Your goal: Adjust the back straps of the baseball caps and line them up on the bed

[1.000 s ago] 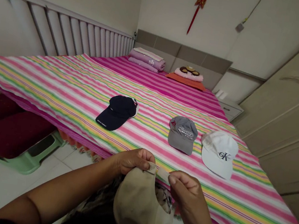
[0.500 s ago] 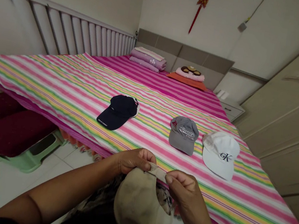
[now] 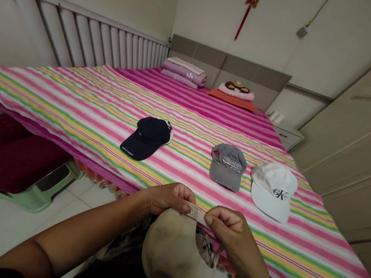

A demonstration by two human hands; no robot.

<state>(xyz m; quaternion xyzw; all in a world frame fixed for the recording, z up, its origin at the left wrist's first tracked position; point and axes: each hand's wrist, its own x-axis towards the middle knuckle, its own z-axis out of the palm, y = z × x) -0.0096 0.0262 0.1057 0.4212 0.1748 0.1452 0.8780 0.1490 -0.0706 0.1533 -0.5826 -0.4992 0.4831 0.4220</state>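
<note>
The beige cap (image 3: 168, 252) is held low in front of the person, on the near side of the bed's edge, its crown turned up and the opening at its back toward the right. The left hand (image 3: 171, 198) pinches one end of the strap (image 3: 201, 216) by the crown; the right hand (image 3: 228, 229) grips farther along it between thumb and fingers. The cap looks light and soft, likely to sag but hardly fragile; the thin strap probably bends easily and suits a fingertip pinch near its ends. The edge of the bed (image 3: 74, 87) passes just beyond the hands. On its striped sheet, the navy cap (image 3: 147, 138) and grey cap (image 3: 227, 166) lie well apart, with sheet between; the white cap (image 3: 273, 191) sits just beside the grey one.
</note>
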